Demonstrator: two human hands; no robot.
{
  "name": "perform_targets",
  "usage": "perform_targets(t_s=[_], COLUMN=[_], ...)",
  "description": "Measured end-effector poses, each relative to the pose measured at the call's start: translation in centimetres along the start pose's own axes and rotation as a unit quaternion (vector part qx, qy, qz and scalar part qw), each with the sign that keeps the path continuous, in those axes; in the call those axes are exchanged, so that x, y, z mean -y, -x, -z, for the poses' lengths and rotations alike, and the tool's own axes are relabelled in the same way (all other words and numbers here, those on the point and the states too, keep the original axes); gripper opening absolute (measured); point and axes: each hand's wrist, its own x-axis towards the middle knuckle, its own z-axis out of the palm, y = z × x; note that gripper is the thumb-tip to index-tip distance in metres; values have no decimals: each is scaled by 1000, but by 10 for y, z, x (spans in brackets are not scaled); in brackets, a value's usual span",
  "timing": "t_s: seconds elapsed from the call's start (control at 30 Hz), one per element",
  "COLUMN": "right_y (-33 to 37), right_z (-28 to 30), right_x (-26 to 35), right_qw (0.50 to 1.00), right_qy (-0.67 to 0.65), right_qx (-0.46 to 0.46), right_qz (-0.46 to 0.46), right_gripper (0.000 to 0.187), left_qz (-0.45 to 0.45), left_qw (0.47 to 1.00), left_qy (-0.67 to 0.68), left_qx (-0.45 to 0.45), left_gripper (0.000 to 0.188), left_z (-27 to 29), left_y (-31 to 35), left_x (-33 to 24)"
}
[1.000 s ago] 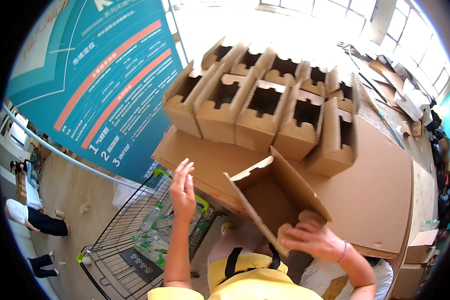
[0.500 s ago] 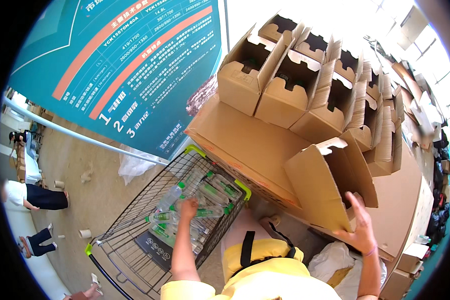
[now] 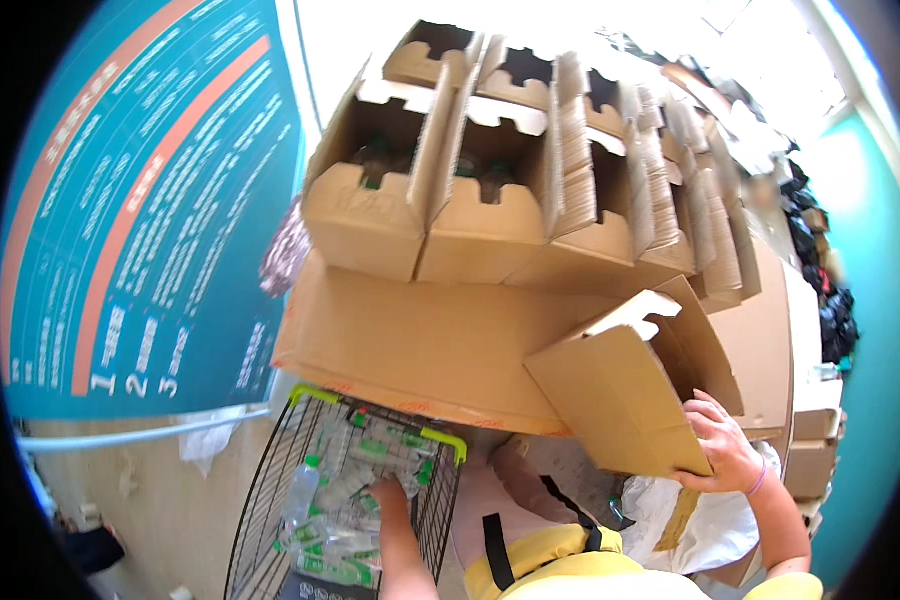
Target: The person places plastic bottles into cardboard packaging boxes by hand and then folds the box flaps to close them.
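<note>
My right hand [image 3: 722,447] grips the near right edge of an open cardboard box [image 3: 620,400]. The box tilts at the front of a large cardboard surface [image 3: 420,340], its opening up and to the right, fingers over the rim, thumb outside. Down to the left, my left hand [image 3: 390,492] reaches into a wire shopping cart [image 3: 248,500], among clear plastic bottles [image 3: 332,540] with green caps and labels. Its fingertips are hidden among the bottles, so I cannot tell what they hold. One bottle [image 3: 302,490] stands nearly upright beside the others.
Several open cardboard boxes [image 3: 485,240] stand in rows behind, some with bottles inside. A blue-green printed banner [image 3: 160,230] rises on the left. White sacking [image 3: 705,525] lies below the right hand; black bags [image 3: 838,320] are piled by the far right wall.
My view has swung to the right, shifting the boxes and cart leftward in the picture. The left hand has reached lower among the bottles. My right hand keeps its hold on the box.
</note>
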Motion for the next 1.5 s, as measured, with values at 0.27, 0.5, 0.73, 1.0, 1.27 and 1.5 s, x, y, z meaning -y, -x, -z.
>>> perform_targets(t_s=[0.27, 0.5, 0.73, 1.0, 1.27, 1.5], right_y=[21, 37, 48, 63, 75, 69], right_z=[-4, -14, -15, -35, -42, -56], right_x=[-14, -38, -52, -79, -95, -95], right_qw=[999, 996, 987, 974, 962, 949], right_qy=[10, 42, 61, 57, -3, -16], right_qx=[23, -21, -57, -129, -188, -217], right_qz=[-22, 74, 138, 176, 197, 229], right_gripper=[22, 17, 9, 9, 6, 7], left_qz=[-121, -50, -163, -660, -485, -433], left_qw=[988, 793, 415, 370, 819, 744], left_qy=[-6, 496, 746, 517, -130, -415], left_qx=[-93, -349, -496, -400, -277, -295], left_gripper=[97, 74, 69, 77, 77, 28], left_z=[0, 53, 229, 397, 419, 397], left_y=[22, 131, 276, 450, 418, 340], left_x=[10, 42, 42, -120, -275, -329])
